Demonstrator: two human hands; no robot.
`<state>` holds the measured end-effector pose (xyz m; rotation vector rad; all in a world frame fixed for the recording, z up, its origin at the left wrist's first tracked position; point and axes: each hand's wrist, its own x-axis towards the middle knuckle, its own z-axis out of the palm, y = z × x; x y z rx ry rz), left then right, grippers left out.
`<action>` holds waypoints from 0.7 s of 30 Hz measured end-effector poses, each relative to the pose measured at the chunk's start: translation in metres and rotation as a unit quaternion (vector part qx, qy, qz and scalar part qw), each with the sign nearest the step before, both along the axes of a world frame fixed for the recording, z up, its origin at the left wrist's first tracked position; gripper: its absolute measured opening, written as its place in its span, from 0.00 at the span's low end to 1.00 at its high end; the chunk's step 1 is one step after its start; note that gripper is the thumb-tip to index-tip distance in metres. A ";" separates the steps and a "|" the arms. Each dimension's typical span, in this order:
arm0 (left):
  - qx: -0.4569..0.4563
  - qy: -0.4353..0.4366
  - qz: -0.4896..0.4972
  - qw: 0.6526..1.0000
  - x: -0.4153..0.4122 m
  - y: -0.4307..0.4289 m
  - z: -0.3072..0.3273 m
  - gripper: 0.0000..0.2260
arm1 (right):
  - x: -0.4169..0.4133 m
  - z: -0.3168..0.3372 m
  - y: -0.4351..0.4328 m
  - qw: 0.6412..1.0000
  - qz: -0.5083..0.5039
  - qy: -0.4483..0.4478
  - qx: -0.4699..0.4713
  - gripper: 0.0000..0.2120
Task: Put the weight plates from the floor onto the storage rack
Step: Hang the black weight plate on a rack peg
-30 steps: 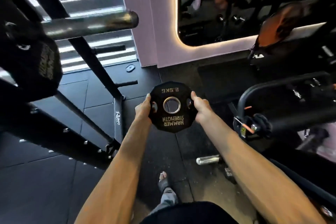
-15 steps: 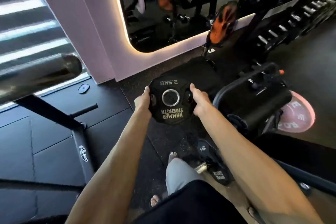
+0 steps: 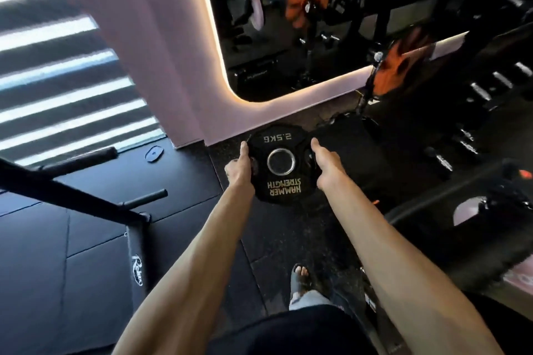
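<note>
A small black weight plate (image 3: 281, 181) marked 2.5KG and HAMMER STRENGTH, with a steel-ringed centre hole, hangs in the air in front of me at mid-frame. My left hand (image 3: 239, 170) grips its left edge and my right hand (image 3: 327, 167) grips its right edge, fingers curled into the side slots. Both arms are stretched forward. The plate faces me, its lettering upside down. A black rack frame (image 3: 86, 196) with short horizontal pegs (image 3: 144, 199) stands at the left.
A pink wall with a lit mirror (image 3: 288, 37) is ahead. An orange plate on a stand (image 3: 395, 72) and a dumbbell rack (image 3: 490, 89) are at the right. A dark bench or machine (image 3: 461, 204) is at the right near me. My sandalled foot (image 3: 300, 277) is on the black rubber floor.
My view has swung right; the rack with its big steel bar and loaded plates has slid out at the left. The plate stays held in both hands, now slightly farther ahead.
</note>
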<state>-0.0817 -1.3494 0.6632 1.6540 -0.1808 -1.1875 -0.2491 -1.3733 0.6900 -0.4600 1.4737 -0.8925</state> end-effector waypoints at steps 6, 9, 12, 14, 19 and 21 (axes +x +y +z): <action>-0.020 -0.037 0.107 0.993 0.045 -0.076 0.042 0.29 | 0.055 0.024 -0.106 0.994 0.101 -0.023 -0.042 0.23; -0.042 -0.053 0.174 0.982 0.075 -0.103 0.064 0.25 | 0.096 0.035 -0.154 0.986 0.144 -0.042 -0.065 0.18; -0.059 -0.075 0.236 0.967 0.112 -0.127 0.083 0.24 | 0.144 0.044 -0.195 0.977 0.186 -0.042 -0.094 0.17; -0.076 -0.096 0.265 0.956 0.139 -0.140 0.093 0.24 | 0.176 0.055 -0.216 0.968 0.221 -0.066 -0.102 0.15; -0.099 -0.158 0.323 0.928 0.208 -0.177 0.113 0.30 | 0.254 0.083 -0.260 0.949 0.263 -0.116 -0.132 0.16; -0.120 -0.177 0.343 0.915 0.235 -0.194 0.124 0.25 | 0.287 0.092 -0.279 0.942 0.269 -0.103 -0.174 0.21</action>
